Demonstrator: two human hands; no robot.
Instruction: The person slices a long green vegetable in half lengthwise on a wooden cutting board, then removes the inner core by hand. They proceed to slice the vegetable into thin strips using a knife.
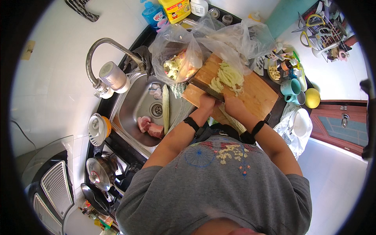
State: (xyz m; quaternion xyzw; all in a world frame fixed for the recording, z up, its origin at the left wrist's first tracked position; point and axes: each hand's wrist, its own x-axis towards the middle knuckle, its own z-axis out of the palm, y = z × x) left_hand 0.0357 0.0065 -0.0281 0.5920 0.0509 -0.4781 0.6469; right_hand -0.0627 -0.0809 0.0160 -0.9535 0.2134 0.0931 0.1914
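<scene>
My right hand [234,105] grips the near end of a dark-bladed kitchen knife [204,87], which points up and left over the wooden cutting board [255,94]. Below the blade, my left hand [207,102] is closed at the upper end of a long pale green gourd [236,121]; its fingertips are partly hidden. The gourd slants toward my body, partly under my right forearm. Sliced pale green vegetable [230,75] lies heaped beyond the knife. A clear plastic bag [158,55] holding vegetable scraps [173,66] leans by the board's left edge.
At left, the steel sink [129,100] holds a second long gourd [165,108], raw meat [154,130] and a small plastic bag [156,91]. A faucet [91,58] with a filter arches over it. Teal mugs [290,86] and a yellow round fruit [312,98] stand right of the board.
</scene>
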